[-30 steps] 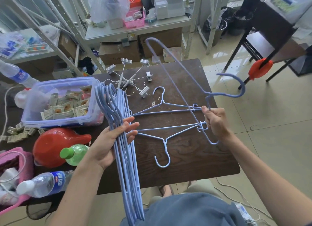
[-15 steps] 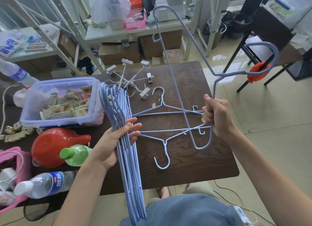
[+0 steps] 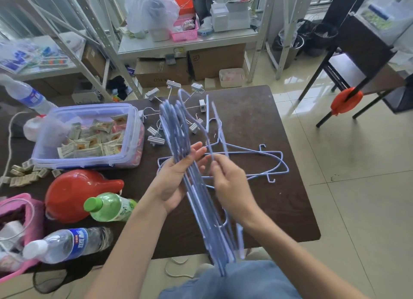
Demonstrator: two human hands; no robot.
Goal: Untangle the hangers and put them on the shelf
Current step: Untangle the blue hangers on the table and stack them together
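One head-worn wide-angle view looks forward and steeply down, close over the dark table (image 3: 257, 120)

Red jug (image 3: 73, 193) beside green bottle (image 3: 109, 207) on table (image 3: 257, 120)
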